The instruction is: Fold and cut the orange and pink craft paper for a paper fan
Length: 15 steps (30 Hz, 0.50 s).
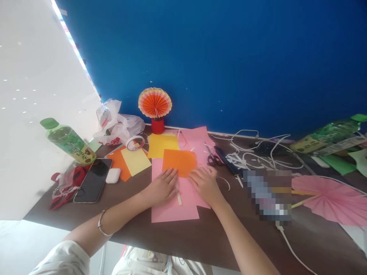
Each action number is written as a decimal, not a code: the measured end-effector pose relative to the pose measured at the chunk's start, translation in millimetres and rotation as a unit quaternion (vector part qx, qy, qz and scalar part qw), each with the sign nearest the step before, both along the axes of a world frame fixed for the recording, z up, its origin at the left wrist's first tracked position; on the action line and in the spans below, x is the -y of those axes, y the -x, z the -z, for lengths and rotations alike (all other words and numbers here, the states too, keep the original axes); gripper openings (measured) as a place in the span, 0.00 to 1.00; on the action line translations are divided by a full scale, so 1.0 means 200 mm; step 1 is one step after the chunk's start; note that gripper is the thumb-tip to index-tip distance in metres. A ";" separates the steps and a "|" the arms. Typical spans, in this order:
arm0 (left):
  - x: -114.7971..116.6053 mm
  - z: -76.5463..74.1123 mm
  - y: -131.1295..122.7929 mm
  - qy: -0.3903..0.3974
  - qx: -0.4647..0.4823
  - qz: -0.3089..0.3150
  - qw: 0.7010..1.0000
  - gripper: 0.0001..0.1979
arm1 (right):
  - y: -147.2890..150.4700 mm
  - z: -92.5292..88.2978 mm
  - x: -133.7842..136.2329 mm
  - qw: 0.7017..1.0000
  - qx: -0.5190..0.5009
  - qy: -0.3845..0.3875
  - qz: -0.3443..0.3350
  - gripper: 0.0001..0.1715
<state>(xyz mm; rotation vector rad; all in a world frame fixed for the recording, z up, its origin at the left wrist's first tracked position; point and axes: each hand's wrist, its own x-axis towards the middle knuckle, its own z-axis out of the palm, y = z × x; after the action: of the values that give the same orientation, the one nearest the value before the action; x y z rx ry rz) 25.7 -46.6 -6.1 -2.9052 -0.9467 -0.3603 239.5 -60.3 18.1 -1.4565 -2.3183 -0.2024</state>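
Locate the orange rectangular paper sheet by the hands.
The orange sheet is central in the head view over pink paper, overlapping a bright yellow paper sheet, with the left hand and right hand at its near edge.

Left hand (163, 187): bare, short-nailed look too blurred to confirm.
Right hand (205, 186): bare, like the forearm (241, 233) behind.
Bracelet (100, 224): thin, rounded, silver-coloured, worn on the left arm.
Left sleeve (67, 259): white, loose, faintly streaked with grey.
Lap clothing (143, 260): off-white, printed with small brownish-yellow motifs.
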 end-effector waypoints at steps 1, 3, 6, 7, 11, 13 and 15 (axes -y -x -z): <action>0.00 0.00 0.00 0.002 0.003 -0.002 1.000 0.28 | 0.01 0.00 0.00 0.999 0.018 0.003 -0.026 0.14; 0.00 0.01 0.00 0.005 0.010 -0.007 1.000 0.28 | 0.04 0.00 0.01 0.997 0.058 0.008 -0.059 0.14; -0.01 0.02 -0.01 0.005 0.024 -0.021 0.999 0.27 | 0.06 0.00 0.01 0.992 0.104 -0.001 -0.074 0.17; -0.01 0.01 -0.02 0.004 0.031 -0.027 0.999 0.26 | 0.06 0.00 0.01 0.991 0.115 -0.009 -0.073 0.17; -0.05 -0.02 -0.03 0.001 0.056 -0.027 0.998 0.20 | 0.07 0.00 0.01 0.985 0.153 -0.035 -0.070 0.18; -0.06 -0.04 -0.03 -0.002 0.068 -0.024 0.997 0.17 | 0.07 0.00 0.01 0.983 0.165 -0.041 -0.073 0.19; -0.08 -0.05 -0.03 -0.008 0.078 -0.026 0.997 0.16 | 0.08 0.00 0.00 0.982 0.164 -0.043 -0.078 0.19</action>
<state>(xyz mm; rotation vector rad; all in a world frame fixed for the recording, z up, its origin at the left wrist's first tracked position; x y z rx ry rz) 31.6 -30.2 4.4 -2.8668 -1.0320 -0.5952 224.3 -61.1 18.2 -1.2696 -2.6330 -0.5245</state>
